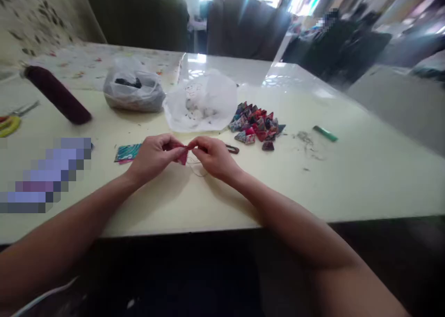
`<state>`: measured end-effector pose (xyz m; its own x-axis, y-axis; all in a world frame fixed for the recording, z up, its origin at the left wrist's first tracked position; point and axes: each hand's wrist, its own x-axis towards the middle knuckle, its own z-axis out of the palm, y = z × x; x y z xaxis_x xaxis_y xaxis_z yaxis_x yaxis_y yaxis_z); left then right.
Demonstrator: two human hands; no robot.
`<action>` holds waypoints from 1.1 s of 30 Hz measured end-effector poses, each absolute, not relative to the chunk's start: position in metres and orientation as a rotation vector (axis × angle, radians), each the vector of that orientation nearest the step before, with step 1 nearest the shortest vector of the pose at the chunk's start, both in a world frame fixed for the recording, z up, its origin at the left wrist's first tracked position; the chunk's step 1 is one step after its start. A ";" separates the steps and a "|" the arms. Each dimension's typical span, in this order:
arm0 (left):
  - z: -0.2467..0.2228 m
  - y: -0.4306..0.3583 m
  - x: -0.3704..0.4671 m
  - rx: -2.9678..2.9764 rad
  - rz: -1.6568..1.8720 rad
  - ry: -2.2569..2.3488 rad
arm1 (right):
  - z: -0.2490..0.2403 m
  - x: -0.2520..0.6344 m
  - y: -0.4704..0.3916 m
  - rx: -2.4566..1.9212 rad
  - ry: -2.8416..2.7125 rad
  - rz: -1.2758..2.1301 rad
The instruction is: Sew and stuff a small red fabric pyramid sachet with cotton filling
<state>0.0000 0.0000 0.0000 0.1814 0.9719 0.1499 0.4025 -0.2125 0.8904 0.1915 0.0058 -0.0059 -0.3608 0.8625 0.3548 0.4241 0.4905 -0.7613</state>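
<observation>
My left hand (156, 155) pinches a small red cloth piece (182, 158) above the table. Close against it, my right hand (213, 155) has its fingertips pressed together at the top edge of the same cloth. A thin thread (196, 173) hangs in a loop below the fingers; no needle can be made out. Teal patterned fabric (127, 153) lies by my left hand, with pink cloth under it. Behind my right hand a small metal-edged tool (232, 148) is partly hidden.
Across the pale table (215, 206) are a white plastic bag (201, 106), a tied clear bag (134, 94), a heap of folded cloth pieces (259, 122), a green tube (325, 133), thread scraps (308, 143), a dark bottle (59, 94) and yellow-handled scissors (9, 125).
</observation>
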 end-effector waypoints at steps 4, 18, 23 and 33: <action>0.005 0.000 0.003 1.668 1.010 1.281 | -0.007 0.195 0.009 -1.047 -1.932 0.775; 0.010 0.003 0.002 1.359 0.950 1.086 | -0.009 0.199 0.016 -0.925 -1.819 1.073; 0.011 0.004 0.002 1.305 0.922 1.040 | -0.009 0.202 0.018 -0.860 -1.787 1.165; 0.009 0.006 -0.001 1.278 0.895 0.996 | -0.010 0.202 0.020 -0.823 -1.729 1.277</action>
<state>-0.0010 0.0064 0.0089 0.3319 0.9389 -0.0910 0.0099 0.0930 0.9956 0.2017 0.0196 -0.0099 -0.4541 0.8610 0.2289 0.0345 0.2737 -0.9612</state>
